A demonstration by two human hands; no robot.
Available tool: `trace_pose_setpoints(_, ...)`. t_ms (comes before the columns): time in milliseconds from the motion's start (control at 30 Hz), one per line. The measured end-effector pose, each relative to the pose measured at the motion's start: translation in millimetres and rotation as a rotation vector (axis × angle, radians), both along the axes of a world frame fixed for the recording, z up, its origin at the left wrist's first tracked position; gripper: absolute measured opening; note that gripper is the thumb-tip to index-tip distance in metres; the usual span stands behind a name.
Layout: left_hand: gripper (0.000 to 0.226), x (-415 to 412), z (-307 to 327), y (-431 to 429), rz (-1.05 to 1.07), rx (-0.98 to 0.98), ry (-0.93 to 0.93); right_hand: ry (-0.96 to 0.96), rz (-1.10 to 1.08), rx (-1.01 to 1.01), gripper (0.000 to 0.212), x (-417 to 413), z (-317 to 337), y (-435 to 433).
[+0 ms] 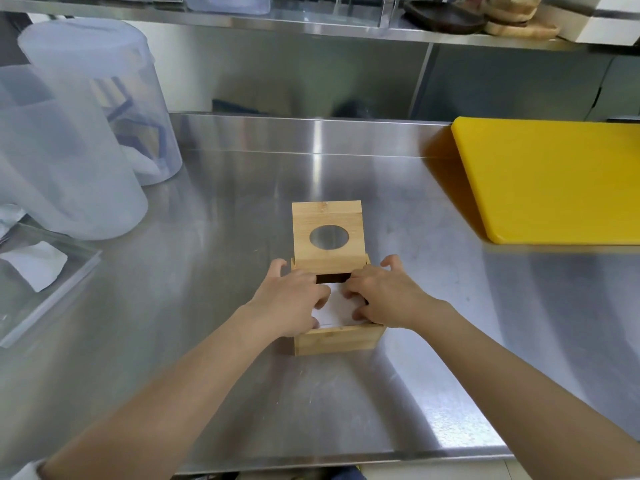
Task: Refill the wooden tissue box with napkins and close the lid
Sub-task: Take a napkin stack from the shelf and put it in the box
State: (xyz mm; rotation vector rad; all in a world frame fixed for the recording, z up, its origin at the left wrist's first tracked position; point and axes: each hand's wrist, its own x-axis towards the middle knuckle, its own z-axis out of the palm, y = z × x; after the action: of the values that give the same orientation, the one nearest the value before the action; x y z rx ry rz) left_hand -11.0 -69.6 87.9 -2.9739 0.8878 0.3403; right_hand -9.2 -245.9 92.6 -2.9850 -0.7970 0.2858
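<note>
broadly, a stainless steel counter (242, 375) fills the view, with a steel shelf (311, 27) running above its back wall. on the right lies a yellow cutting board (554, 181), well apart from everything else. on the left stand two frosted plastic containers (69, 161), one behind the other, and near them at the left edge a clear flat lid (41, 306) lies with a white paper scrap showing through it.

near the middle of the counter sits the wooden tissue box (337, 339), its lid (327, 233) tipped up at the far side, the oval hole in it facing the camera. white napkins (334, 308) lie inside the open box, between the two hands.

the left hand (291, 303) rests over the box's left side, fingers curled down onto the napkins, thumb at the near rim. the right hand (384, 296) covers the right side, fingers bent and pressing the napkins too. whether either hand pinches the stack or only presses it, i cannot tell.
</note>
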Motion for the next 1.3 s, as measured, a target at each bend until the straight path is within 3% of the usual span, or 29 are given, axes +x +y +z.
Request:
trace_pose_setpoints(167,0.023,3,-1,3,-0.007,-0.001,0.052,0.034,-0.013,-0.011,0.012,0,-1,2)
trace_pose_setpoints(233,0.021,4,2,9,-0.016,-0.098,0.085,0.053,-0.006,0.013,0.012,0,1,-1)
trace_pose_setpoints(300,0.016,2,8,17,0.064,-0.374,0.208,0.071,-0.033,0.192,0.016,-1,1,-8)
trace_pose_setpoints(367,0.007,0,14,22,0.188,-0.751,0.316,0.048,-0.195,0.548,0.015,-2,5,-13)
trace_pose_setpoints(433,0.003,-1,16,24,0.391,-1.113,0.284,-0.031,-0.424,0.865,0.009,1,5,-18)
trace_pose_setpoints(500,0.01,3,13,23,0.685,-1.29,0.208,0.024,-0.646,1.081,0.008,9,1,-20)
trace_pose_setpoints(567,0.031,6,5,22,0.866,-1.296,0.248,0.306,-0.806,1.246,0.023,17,0,-19)
trace_pose_setpoints(633,0.049,8,-4,20,0.921,-1.273,0.406,0.53,-0.83,1.258,0.038,22,-2,-21)
trace_pose_setpoints(733,0.041,7,-12,13,0.924,-1.295,0.526,0.678,-0.745,1.261,0.039,25,-2,-20)
trace_pose_setpoints(967,0.033,6,-10,1,0.979,-1.354,0.49,0.635,-0.765,1.214,0.036,28,1,-14)
trace_pose_setpoints(1133,0.031,8,-10,-4,0.99,-1.37,0.404,0.501,-0.744,1.177,0.036,22,6,-6)
trace_pose_setpoints(1300,0.027,10,-15,-7,0.974,-1.399,0.298,0.456,-0.799,1.255,0.037,18,4,-4)
